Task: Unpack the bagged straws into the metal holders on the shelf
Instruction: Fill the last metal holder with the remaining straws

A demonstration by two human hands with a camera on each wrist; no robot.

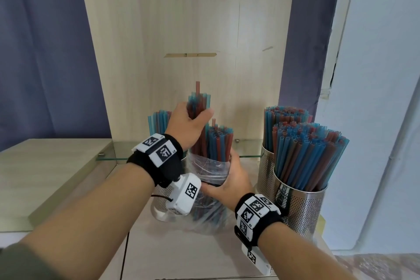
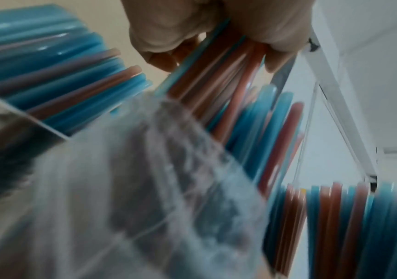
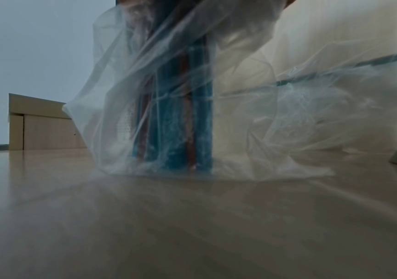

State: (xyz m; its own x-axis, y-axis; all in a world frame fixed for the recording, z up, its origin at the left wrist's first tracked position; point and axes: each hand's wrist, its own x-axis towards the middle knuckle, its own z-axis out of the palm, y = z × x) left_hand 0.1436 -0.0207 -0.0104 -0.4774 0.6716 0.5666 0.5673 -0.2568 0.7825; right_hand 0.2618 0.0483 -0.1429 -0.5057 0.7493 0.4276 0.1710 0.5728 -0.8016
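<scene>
A clear plastic bag (image 1: 209, 179) of blue and red straws (image 1: 219, 143) stands upright on the wooden shelf (image 1: 181, 254). My right hand (image 1: 229, 184) grips the bag around its middle. My left hand (image 1: 191, 120) holds a bunch of straws (image 1: 200, 102) lifted above the bag's mouth; in the left wrist view the fingers (image 2: 163, 58) curl round that bunch (image 2: 216, 75). Behind my left wrist stands a perforated metal holder (image 1: 162, 200) with straws (image 1: 159, 120) in it. The bag's bottom (image 3: 175, 166) rests on the shelf in the right wrist view.
Two perforated metal holders (image 1: 302, 209) (image 1: 267, 170) packed with straws stand at the right. A glass ledge (image 1: 113, 155) runs along the wooden back panel (image 1: 181, 29). A raised wooden step (image 1: 45, 177) lies to the left. A white wall (image 1: 375, 120) borders the right.
</scene>
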